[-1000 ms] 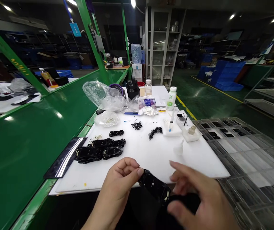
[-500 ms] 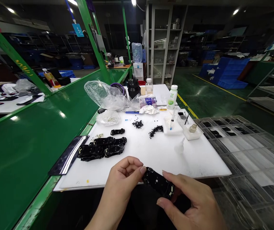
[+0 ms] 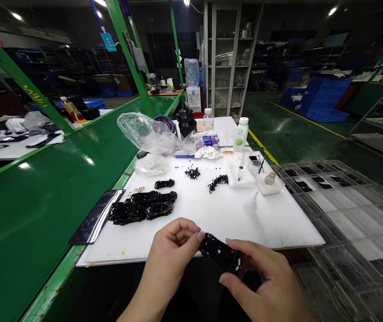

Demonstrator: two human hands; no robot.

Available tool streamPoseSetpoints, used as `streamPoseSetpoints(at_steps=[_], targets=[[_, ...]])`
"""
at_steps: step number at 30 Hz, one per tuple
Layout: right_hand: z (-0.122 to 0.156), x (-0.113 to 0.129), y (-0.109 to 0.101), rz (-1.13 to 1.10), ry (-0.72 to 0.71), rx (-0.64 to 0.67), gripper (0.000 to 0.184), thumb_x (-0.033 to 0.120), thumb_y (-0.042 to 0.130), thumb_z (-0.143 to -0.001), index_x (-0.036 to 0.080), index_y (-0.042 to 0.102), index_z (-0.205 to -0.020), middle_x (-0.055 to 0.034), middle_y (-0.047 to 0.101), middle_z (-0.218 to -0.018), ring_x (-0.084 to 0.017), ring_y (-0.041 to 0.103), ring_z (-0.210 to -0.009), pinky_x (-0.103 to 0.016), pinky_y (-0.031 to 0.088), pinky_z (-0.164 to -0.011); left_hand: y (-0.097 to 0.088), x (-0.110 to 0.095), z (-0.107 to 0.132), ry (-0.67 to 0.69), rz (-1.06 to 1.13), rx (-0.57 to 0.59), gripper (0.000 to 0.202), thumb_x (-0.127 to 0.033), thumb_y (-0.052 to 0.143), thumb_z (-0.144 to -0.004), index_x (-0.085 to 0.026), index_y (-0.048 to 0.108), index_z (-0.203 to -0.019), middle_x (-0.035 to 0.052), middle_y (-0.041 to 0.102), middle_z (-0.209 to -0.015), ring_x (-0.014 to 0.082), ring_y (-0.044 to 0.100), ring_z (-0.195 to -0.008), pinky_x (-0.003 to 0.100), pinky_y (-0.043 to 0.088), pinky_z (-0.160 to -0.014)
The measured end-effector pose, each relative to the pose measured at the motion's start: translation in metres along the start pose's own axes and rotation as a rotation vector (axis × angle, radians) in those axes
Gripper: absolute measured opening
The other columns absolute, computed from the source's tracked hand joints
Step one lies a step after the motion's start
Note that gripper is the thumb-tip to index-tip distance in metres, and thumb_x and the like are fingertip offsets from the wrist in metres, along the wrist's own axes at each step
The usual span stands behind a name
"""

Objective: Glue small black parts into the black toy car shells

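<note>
A black toy car chassis (image 3: 218,252) is held at a slant just off the table's front edge. My left hand (image 3: 174,248) is closed, thumb and fingers pinching its upper left end. At the opposite end my right hand (image 3: 265,277) grips it, the thumb along the near side and the fingers on the far side. A small pale piece shows near that right end. Several similar black chassis (image 3: 144,208) lie stacked on the left of the table, with a single chassis (image 3: 164,184) just behind them.
The white table (image 3: 198,210) bears two heaps of small black parts (image 3: 218,182), (image 3: 192,173). A syringe (image 3: 241,166), a small squeeze bottle (image 3: 251,203) and a white bottle (image 3: 241,135) stand right. Plastic bags (image 3: 151,164) lie at the back left. Compartment trays (image 3: 342,214) extend at right.
Both hands keep their hold on the chassis. The chassis and right hand have shifted only very slightly to the left.
</note>
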State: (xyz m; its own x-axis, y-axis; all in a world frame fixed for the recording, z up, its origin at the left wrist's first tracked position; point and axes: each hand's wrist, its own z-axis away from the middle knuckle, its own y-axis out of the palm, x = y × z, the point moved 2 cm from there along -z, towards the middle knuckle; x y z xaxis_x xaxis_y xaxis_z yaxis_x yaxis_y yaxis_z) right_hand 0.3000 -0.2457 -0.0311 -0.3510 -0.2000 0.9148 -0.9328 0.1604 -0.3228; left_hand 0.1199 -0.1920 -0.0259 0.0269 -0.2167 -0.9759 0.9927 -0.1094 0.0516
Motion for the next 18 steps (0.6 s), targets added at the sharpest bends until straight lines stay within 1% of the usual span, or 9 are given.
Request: streamPoseSetpoints(at_steps=[2,4,5,8,10,11,13,15,18], targets=[[0.002,-0.013,0.009,-0.288,0.288,0.082,0.034,0.025,0.077,-0.067,0.021,0.067,-0.099,-0.0054,0.070,-0.090,-0.016,0.064,-0.065,-0.028,0.054,-0.059,0.000,-0.006,0.001,0.027,-0.110,0.058,0.017,-0.035,0.071,-0.078,-0.020,0.064,-0.084,0.0002,0.067,-0.072,0.0144,0.060,-0.068,0.024,0.045,-0.064],[0.004,-0.025,0.019,-0.641,0.481,0.139,0.038,0.031,0.079,-0.068,0.021,0.061,-0.101,-0.0034,0.066,-0.089,-0.013,0.060,-0.062,-0.026,0.052,-0.057,-0.002,-0.015,-0.002,0.095,-0.322,0.089,0.018,-0.038,0.066,-0.081,-0.021,0.066,-0.090,0.0023,0.070,-0.080,0.0180,0.062,-0.074,0.028,0.047,-0.069],[0.006,-0.030,0.023,-0.804,0.543,0.140,0.042,0.033,0.080,-0.069,0.021,0.058,-0.102,-0.0009,0.064,-0.085,-0.011,0.058,-0.060,-0.025,0.050,-0.055,-0.004,-0.020,-0.006,0.151,-0.481,0.064,0.018,-0.038,0.063,-0.083,-0.022,0.066,-0.090,0.0025,0.070,-0.080,0.0190,0.063,-0.075,0.030,0.047,-0.070],[0.012,-0.043,0.033,-1.147,0.698,0.097,0.045,0.030,0.083,-0.067,0.022,0.054,-0.100,0.0045,0.057,-0.073,-0.007,0.052,-0.055,-0.021,0.044,-0.052,-0.014,-0.035,-0.035,0.375,-1.082,-0.134,0.020,-0.033,0.053,-0.089,-0.022,0.068,-0.085,0.0036,0.070,-0.078,0.0211,0.061,-0.074,0.033,0.044,-0.070],[0.014,-0.049,0.038,-1.259,0.769,0.108,0.044,0.025,0.083,-0.063,0.021,0.053,-0.095,0.0038,0.058,-0.073,-0.007,0.052,-0.054,-0.020,0.041,-0.050,-0.019,-0.040,-0.067,0.471,-1.406,-0.181,0.023,-0.025,0.046,-0.090,-0.020,0.069,-0.089,0.0067,0.071,-0.087,0.0250,0.061,-0.085,0.035,0.043,-0.073],[0.015,-0.050,0.040,-1.284,0.790,0.127,0.044,0.024,0.083,-0.061,0.021,0.054,-0.093,0.0030,0.058,-0.074,-0.008,0.052,-0.054,-0.021,0.040,-0.049,-0.022,-0.040,-0.085,0.471,-1.460,-0.170,0.024,-0.021,0.045,-0.089,-0.020,0.069,-0.087,0.0085,0.071,-0.088,0.0269,0.060,-0.088,0.035,0.043,-0.071],[0.015,-0.051,0.044,-1.294,0.812,0.168,0.045,0.023,0.083,-0.058,0.020,0.056,-0.094,0.0022,0.059,-0.075,-0.008,0.051,-0.053,-0.020,0.037,-0.046,-0.027,-0.040,-0.122,0.448,-1.508,-0.130,0.025,-0.014,0.046,-0.084,-0.019,0.070,-0.077,0.0102,0.070,-0.081,0.0281,0.060,-0.086,0.033,0.042,-0.065],[0.014,-0.048,0.045,-1.293,0.823,0.210,0.045,0.024,0.084,-0.058,0.018,0.057,-0.094,0.0019,0.058,-0.073,-0.008,0.050,-0.052,-0.020,0.034,-0.045,-0.030,-0.038,-0.154,0.430,-1.534,-0.071,0.022,-0.012,0.050,-0.081,-0.018,0.069,-0.071,0.0105,0.070,-0.077,0.0264,0.061,-0.081,0.032,0.042,-0.063],[0.013,-0.043,0.043,-1.289,0.835,0.252,0.038,0.030,0.084,-0.063,0.017,0.058,-0.088,0.0018,0.057,-0.068,-0.008,0.049,-0.052,-0.021,0.034,-0.046,-0.029,-0.038,-0.184,0.444,-1.535,0.059,0.016,-0.015,0.054,-0.083,-0.017,0.069,-0.078,0.0062,0.070,-0.081,0.0207,0.061,-0.078,0.031,0.046,-0.067]])
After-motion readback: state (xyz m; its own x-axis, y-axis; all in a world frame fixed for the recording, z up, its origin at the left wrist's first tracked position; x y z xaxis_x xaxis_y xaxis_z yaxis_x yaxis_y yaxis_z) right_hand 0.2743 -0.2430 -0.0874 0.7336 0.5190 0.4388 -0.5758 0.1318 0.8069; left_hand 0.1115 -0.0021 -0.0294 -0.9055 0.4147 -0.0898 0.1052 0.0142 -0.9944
